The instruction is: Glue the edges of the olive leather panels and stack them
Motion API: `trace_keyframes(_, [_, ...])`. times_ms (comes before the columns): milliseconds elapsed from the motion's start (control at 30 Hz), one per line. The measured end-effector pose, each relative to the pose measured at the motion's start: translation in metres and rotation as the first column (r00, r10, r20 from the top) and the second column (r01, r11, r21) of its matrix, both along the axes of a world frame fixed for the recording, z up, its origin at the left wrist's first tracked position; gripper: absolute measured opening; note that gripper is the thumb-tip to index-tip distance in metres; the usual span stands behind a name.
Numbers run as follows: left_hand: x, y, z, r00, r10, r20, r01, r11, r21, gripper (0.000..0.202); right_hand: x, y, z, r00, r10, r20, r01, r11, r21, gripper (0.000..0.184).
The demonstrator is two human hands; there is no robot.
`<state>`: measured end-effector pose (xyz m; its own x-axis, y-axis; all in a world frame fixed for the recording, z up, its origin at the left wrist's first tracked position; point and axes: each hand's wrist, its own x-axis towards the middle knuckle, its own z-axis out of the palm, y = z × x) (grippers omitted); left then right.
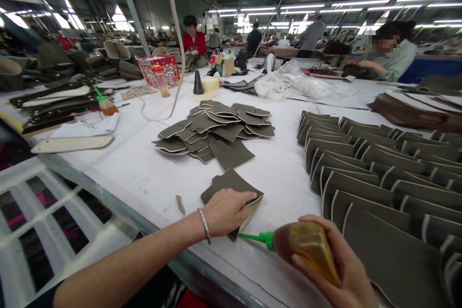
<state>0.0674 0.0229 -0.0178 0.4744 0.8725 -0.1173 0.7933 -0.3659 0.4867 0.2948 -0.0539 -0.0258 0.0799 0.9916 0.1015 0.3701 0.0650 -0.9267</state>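
My left hand, with a bracelet at the wrist, holds down a dark olive leather-like piece. Its index finger stretches along the piece's right corner, the other fingers curl in, and the thumb is hidden. A pale, shiny strip shows below that edge. In my right hand is a squeeze bottle of amber liquid, tipped on its side. Its thin green nozzle reaches to the piece's lower corner, close under my left hand. Just beyond lies a loose heap of similar pieces.
Rows of overlapping olive pieces cover the table's right side. A second green-tipped bottle, a pale strip and a red patterned container stand left and behind. Plastic bags lie farther back. A hose hangs down; co-workers sit beyond.
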Motion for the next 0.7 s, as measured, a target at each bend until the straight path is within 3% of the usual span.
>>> trace_keyframes(133, [0.000,-0.001,-0.001,1.000,0.010,-0.005,-0.009,1.000,0.013,0.049,-0.001,-0.002,-0.002,0.999,-0.047,0.013,0.047,0.999,-0.014,0.050])
trace_keyframes(267, [0.000,-0.002,0.000,1.000,0.018,-0.017,-0.018,1.000,0.013,0.049,-0.003,-0.004,-0.003,1.000,0.022,-0.004,-0.022,1.000,0.005,0.047])
trace_keyframes(400, [0.000,-0.002,0.000,0.999,0.019,-0.031,-0.019,1.000,0.018,0.050,-0.002,-0.006,-0.005,0.999,-0.036,-0.027,0.035,0.999,-0.028,0.050])
trace_keyframes(567, [0.000,-0.002,-0.002,0.999,0.019,-0.027,-0.019,1.000,0.018,0.051,0.000,-0.005,-0.007,0.999,0.019,-0.031,-0.019,1.000,-0.001,0.049])
trace_keyframes(700, [0.000,-0.003,-0.003,1.000,0.010,-0.007,-0.010,1.000,0.010,0.049,0.005,0.003,-0.005,0.998,-0.055,0.012,0.054,0.999,0.002,0.054])
